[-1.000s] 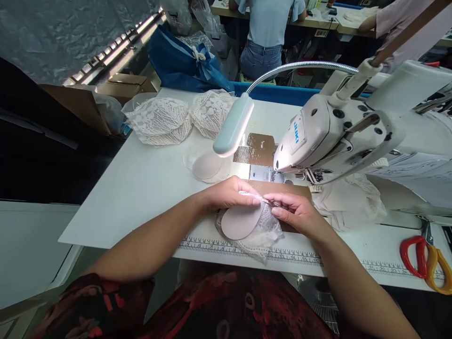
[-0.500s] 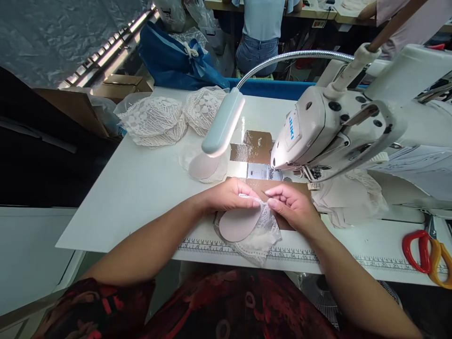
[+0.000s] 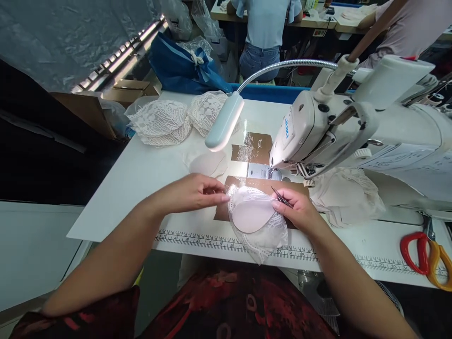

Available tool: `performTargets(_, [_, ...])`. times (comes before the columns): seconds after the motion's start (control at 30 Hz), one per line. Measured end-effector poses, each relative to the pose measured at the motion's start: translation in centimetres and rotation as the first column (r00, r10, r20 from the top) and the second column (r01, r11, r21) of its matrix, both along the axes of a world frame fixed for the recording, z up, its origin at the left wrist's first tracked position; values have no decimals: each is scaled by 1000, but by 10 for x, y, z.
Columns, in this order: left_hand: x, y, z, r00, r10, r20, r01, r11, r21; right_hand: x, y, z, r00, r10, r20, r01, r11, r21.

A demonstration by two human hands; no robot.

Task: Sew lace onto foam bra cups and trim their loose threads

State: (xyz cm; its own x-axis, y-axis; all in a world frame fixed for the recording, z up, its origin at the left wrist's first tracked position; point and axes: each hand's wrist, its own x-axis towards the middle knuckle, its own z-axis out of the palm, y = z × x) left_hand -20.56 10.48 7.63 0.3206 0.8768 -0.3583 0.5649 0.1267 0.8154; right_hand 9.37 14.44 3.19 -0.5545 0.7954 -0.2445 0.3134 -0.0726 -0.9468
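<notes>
A lace bra-cup piece [image 3: 259, 247] with a smooth, pale oval pad [image 3: 252, 216] lies before me, its lower tip over the table's front edge. My right hand [image 3: 291, 205] pinches its upper right edge. In the same fingers sits a small dark pointed metal tool [image 3: 281, 197]; whether snips or tweezers I cannot tell. My left hand [image 3: 203, 192] is at the lace's upper left edge, fingers stretched out and holding nothing; whether the fingertips touch the lace is unclear. Just behind both hands stands the sewing machine [image 3: 300, 127], its needle area above the metal plate [image 3: 257, 171].
A lamp [image 3: 225, 122] hangs over the table. Lace cups [image 3: 160, 122] are stacked at the back left, and another padded piece [image 3: 208, 162] lies nearer. Pale fabric pieces [image 3: 346, 195] sit under the machine arm. Scissors [image 3: 423, 254] rest at right. Another person [image 3: 263, 28] sits beyond.
My left hand has let go of the lace and moved left. The lace piece has shifted slightly right and lies more spread out. The pointed tool now shows clearly in my right hand.
</notes>
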Motion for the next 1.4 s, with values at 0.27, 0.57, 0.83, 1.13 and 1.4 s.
performTargets(0.27, [51, 5, -29, 835, 248, 491, -81, 938, -337, 4, 0, 6, 988, 157, 4, -156, 984, -83])
performTargets(0.57, [71, 13, -32, 825, 204, 527, -98, 970, -222, 5, 3, 0, 999, -2, 52, -2, 998, 63])
performTargets(0.83, [65, 8, -29, 743, 154, 651, 100, 937, -336, 10, 10, 4, 891, -180, 417, 20, 933, 359])
performTargets(1.13, [70, 9, -46, 779, 157, 607, 4, 967, -256, -1, -5, 2, 989, 128, -68, -130, 991, -30])
performTargets(1.4, [74, 9, -48, 786, 198, 585, -31, 959, -283, -10, -8, 3, 996, 77, -49, -76, 997, 18])
